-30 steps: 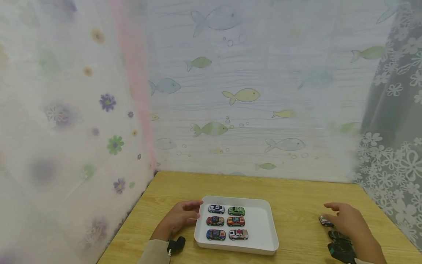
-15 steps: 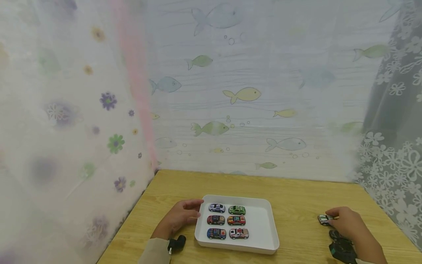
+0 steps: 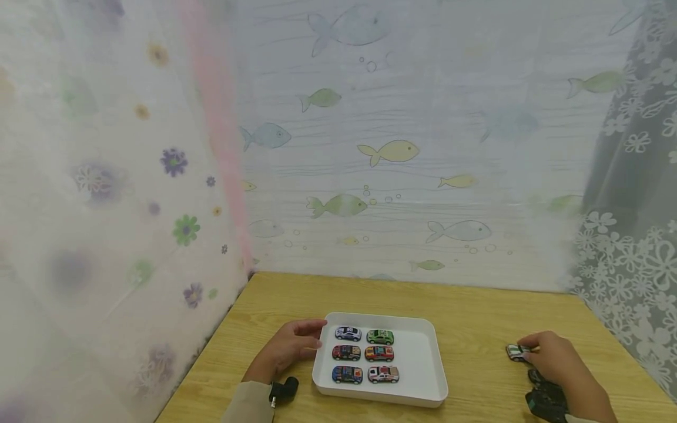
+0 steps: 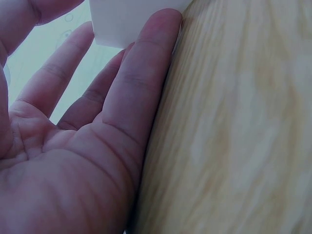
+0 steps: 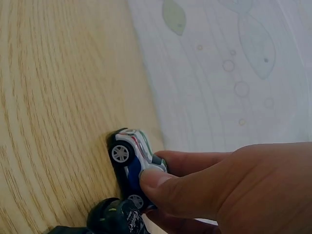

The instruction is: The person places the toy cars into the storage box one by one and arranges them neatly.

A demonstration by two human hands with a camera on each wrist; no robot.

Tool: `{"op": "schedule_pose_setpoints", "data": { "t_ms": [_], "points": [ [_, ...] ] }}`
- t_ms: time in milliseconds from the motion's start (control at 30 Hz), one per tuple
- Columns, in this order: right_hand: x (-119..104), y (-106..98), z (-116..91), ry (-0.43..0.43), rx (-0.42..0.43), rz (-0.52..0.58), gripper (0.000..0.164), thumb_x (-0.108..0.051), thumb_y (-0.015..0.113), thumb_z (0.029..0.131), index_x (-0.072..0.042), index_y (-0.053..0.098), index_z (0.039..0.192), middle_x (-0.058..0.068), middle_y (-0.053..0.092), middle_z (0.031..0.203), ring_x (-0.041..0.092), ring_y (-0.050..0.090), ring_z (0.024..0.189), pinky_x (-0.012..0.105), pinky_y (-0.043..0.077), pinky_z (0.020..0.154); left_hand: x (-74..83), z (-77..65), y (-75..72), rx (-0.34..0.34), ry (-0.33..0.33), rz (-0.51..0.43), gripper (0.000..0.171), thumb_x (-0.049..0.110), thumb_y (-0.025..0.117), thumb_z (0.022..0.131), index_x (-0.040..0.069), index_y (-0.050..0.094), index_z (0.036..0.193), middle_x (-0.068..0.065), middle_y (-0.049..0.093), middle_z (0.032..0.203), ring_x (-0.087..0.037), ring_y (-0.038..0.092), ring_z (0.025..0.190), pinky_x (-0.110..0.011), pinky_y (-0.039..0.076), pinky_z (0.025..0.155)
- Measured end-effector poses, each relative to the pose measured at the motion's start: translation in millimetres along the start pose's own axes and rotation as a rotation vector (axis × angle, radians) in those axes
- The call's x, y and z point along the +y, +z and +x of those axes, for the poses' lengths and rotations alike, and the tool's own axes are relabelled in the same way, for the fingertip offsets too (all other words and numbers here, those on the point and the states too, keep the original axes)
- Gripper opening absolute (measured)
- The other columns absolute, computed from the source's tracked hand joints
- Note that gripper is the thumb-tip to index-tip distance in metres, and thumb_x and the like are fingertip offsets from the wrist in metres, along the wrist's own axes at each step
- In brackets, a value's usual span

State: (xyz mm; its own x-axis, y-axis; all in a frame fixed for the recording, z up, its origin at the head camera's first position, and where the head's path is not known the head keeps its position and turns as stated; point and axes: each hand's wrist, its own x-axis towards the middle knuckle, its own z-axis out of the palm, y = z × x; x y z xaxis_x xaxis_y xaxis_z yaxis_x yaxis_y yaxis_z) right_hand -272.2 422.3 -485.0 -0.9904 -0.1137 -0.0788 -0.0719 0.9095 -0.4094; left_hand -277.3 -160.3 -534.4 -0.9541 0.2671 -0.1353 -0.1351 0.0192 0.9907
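My right hand (image 3: 552, 358) pinches a white toy car (image 3: 516, 352) between thumb and fingers, at the right side of the table. In the right wrist view the toy car (image 5: 131, 175) shows its blue side, red and green stripes and silver wheels, close over the wood. Just below it stands a dark green toy car (image 5: 117, 217), partly cut off. My left hand (image 3: 288, 346) rests beside the white tray (image 3: 418, 364), fingertips right at its left wall. The left wrist view shows those fingers (image 4: 136, 78) loosely extended by the tray's corner (image 4: 122, 22).
Several toy cars stand in the tray in two columns, among them a green car (image 3: 380, 336) and a blue car (image 3: 347, 375); the tray's right part is bare. A wooden table (image 3: 476, 317) lies beneath, with a fish-print curtain (image 3: 391, 235) behind it.
My right hand has come down over the white toy car, closed thumb and fingers on it and shifted it slightly left. The left hand has stayed at the tray.
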Motion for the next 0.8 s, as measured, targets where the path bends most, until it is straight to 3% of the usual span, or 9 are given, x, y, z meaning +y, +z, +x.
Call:
{"op": "schedule_pose_setpoints", "data": {
  "t_ms": [267,500,800],
  "points": [
    [-11,5,4,-0.032,-0.001,0.024,0.029,-0.006,0.076,0.089,0.005,0.074,0.115,0.023,0.074,0.110,0.040,0.070,0.096,0.049,0.059,0.075,3.4,-2.7,1.4,-0.001,-0.001,-0.008,0.054,0.003,0.075,0.089,0.007,0.062,0.142,-0.016,0.057,0.149,-0.025,0.061,0.127,-0.041,0.060,0.097],
    [-20,9,5,-0.059,0.021,-0.003,0.028,-0.007,0.077,0.088,0.003,0.075,0.114,0.022,0.074,0.110,0.049,0.065,0.106,0.060,0.055,0.085,5.7,-3.7,1.9,-0.002,-0.001,0.005,0.054,0.004,0.076,0.090,0.007,0.063,0.142,-0.016,0.057,0.149,-0.025,0.060,0.128,-0.041,0.060,0.098],
    [-32,14,7,-0.081,0.034,-0.014,0.025,-0.004,0.076,0.088,0.002,0.076,0.113,0.024,0.074,0.111,0.045,0.068,0.102,0.056,0.057,0.081,1.7,-2.0,0.4,0.007,-0.008,0.005,0.056,0.005,0.078,0.088,0.008,0.063,0.142,-0.016,0.056,0.150,-0.026,0.059,0.130,-0.041,0.059,0.098]
  ]
}}
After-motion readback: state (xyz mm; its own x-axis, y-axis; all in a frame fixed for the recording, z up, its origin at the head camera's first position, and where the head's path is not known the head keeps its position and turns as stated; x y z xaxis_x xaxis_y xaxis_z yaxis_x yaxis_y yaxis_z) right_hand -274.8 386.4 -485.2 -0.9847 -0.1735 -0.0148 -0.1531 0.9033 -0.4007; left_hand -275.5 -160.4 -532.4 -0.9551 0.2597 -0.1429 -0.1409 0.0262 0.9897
